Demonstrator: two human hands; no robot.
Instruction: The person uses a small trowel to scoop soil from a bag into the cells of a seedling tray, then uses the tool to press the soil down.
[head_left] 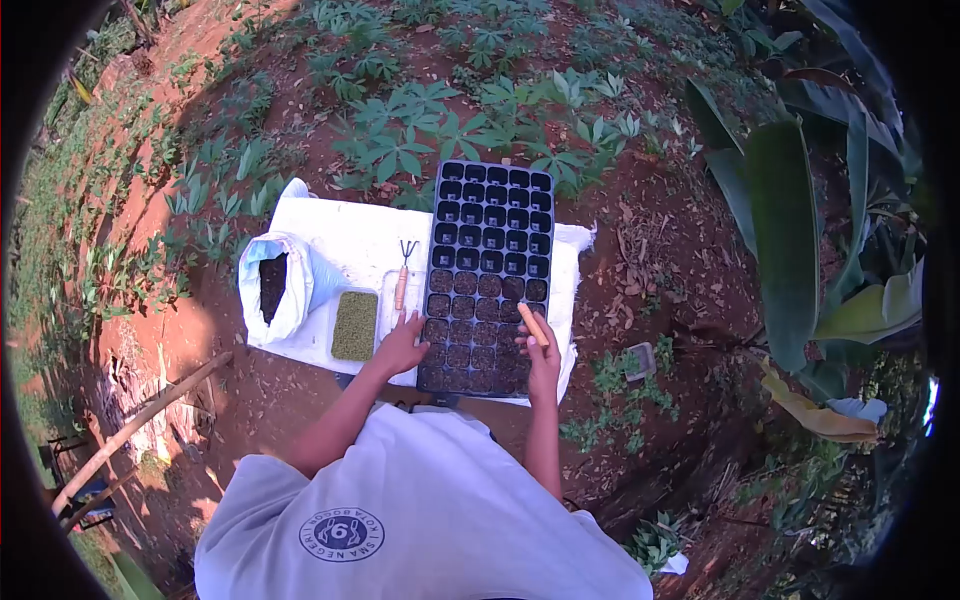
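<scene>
My right hand (543,362) is closed around a short, light-brown wooden handle (534,325), held over the right side of the seedling tray (492,262). Whether a metal part belongs to this handle, I cannot tell. Dark soil fills the tray's nearer cells, while its farther cells hold none. My left hand (403,345) rests by the tray's left edge with its fingers apart, holding nothing. Just beyond these fingers lies a small hand rake (402,285) with a wooden handle, its prongs pointing away from me.
Left of my left hand is a rectangular container (355,325) of greenish grains. An open white sack (290,285) of dark soil stands farther left. A white sheet (350,225) lies under these things. Leafy plants (410,140) grow beyond, and large banana leaves (785,240) hang at right.
</scene>
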